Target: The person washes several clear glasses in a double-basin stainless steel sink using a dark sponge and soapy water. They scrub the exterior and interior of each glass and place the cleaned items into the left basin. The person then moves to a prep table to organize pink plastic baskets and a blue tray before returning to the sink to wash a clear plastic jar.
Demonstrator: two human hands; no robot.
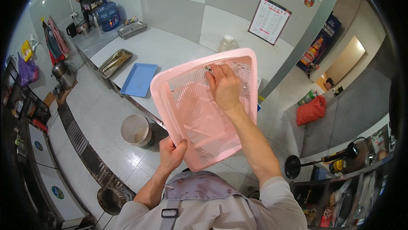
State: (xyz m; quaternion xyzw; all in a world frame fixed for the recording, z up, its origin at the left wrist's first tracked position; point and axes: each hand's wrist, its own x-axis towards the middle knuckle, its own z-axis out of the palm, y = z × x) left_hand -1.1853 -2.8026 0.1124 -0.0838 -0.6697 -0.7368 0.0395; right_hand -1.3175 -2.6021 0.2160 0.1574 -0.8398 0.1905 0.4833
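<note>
A pink slotted plastic basket (204, 118) is tilted up in front of me, its hollow side facing me. My left hand (172, 153) grips its rim at the lower left corner, thumb over the edge. Inside the basket, my right hand (224, 85) has its fingers bent against the slots near the upper end. A small dark scrap (207, 68) shows by those fingertips; whether they pinch it is unclear. Another tiny dark speck (172, 91) clings to the left slotted wall.
Behind the basket stands a white table (172, 46) with a blue tray (139, 80), a metal tray of long thin items (115, 63) and a lidded jar (227, 42). A bucket (136, 131) is on the floor at left, near a drain grate (76, 134). Shelving (334, 201) is at right.
</note>
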